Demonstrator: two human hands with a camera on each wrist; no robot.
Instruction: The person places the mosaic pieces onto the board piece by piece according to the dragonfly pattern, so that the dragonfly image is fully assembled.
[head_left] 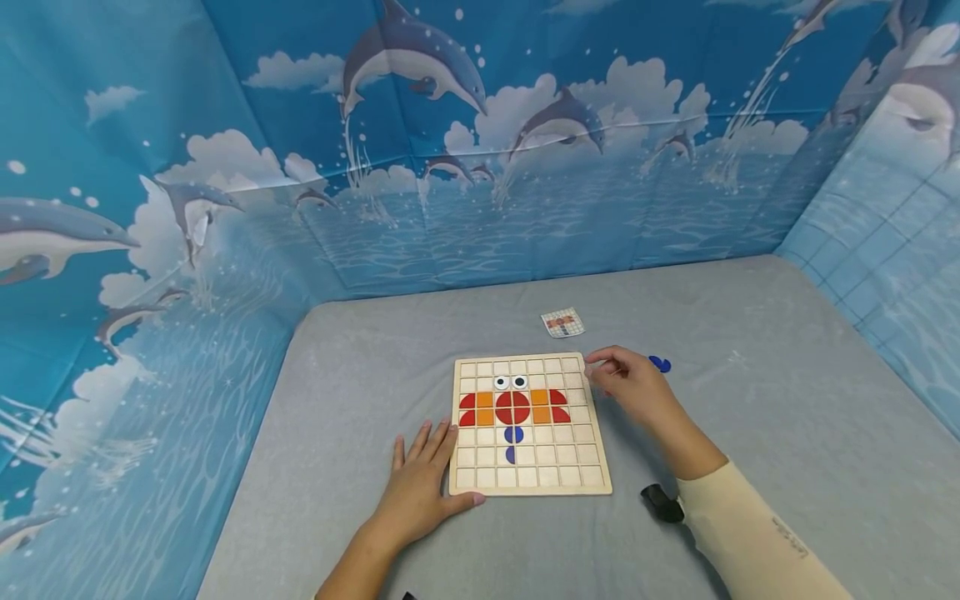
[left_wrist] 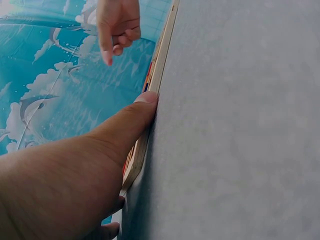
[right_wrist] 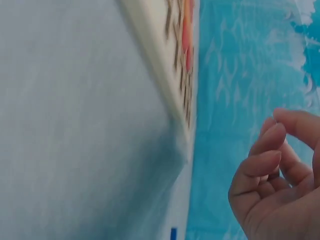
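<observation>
A square wooden grid board [head_left: 566, 482] lies on the grey surface, bearing flat pieces: two eye discs [head_left: 511, 382], a red circle [head_left: 513, 408] of quarter pieces, orange squares [head_left: 540, 406], red quarter pieces [head_left: 559, 414] at the sides and blue half-round pieces [head_left: 511, 455] below. My left hand [head_left: 420, 487] is spread at the board's lower left corner, fingertips at its left side and thumb [left_wrist: 132, 115] along its front edge. Beside the upper right corner, my right hand [head_left: 633, 385] hovers with loosely bent fingers [right_wrist: 265, 165]; no piece shows between its fingertips.
Loose blue pieces [head_left: 660, 364] lie just beyond the right hand. Behind the board is a small picture card [head_left: 562, 322] with a similar pattern. A dark strapped device [head_left: 662, 504] sits by the right sleeve. Dolphin-printed curtains [head_left: 480, 217] enclose the grey surface [head_left: 360, 358].
</observation>
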